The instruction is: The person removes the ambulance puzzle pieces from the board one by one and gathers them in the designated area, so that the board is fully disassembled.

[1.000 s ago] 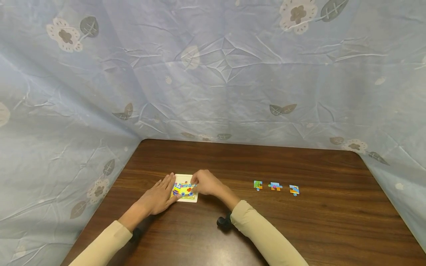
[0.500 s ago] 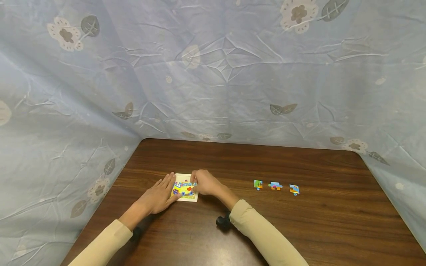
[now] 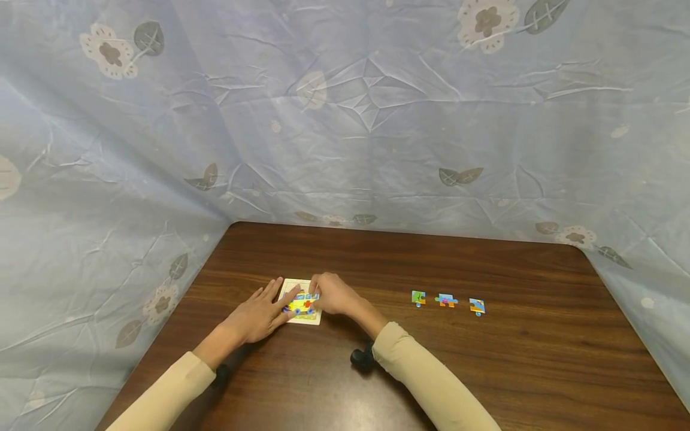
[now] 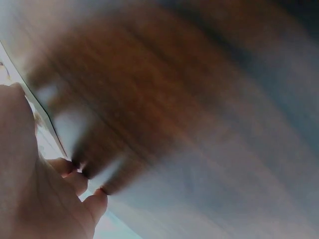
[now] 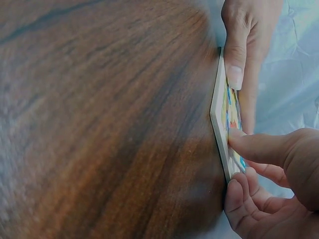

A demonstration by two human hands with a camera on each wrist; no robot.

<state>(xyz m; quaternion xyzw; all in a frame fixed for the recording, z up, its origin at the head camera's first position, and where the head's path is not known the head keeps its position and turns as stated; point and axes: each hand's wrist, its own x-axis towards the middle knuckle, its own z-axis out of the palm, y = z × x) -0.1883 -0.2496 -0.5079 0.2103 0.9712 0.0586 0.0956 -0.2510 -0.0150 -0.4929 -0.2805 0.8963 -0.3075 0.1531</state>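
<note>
A small pale-framed puzzle board (image 3: 308, 322) with a yellow vehicle picture lies flat on the table. My left hand (image 3: 253, 317) rests over its left side, fingers straight and spread, index finger and thumb on the picture. At the board's right side my right hand (image 3: 336, 296) is curled, thumb and index finger pinching a puzzle piece at the picture's right part; the fingers hide most of that piece. In the right wrist view the right thumb (image 5: 264, 148) touches the picture on the board (image 5: 218, 109). The left wrist view shows the left fingertips beside the board's edge.
To the right lie three loose puzzle pieces in a row: a green one (image 3: 418, 297), a blue and orange one (image 3: 446, 300) and another blue and orange one (image 3: 477, 306). A patterned cloth (image 3: 366, 149) hangs behind the brown table (image 3: 517, 359).
The left index finger has spread away from the other fingers, over onto the picture. My right hand has stayed at the board's right side. The loose pieces have not moved.
</note>
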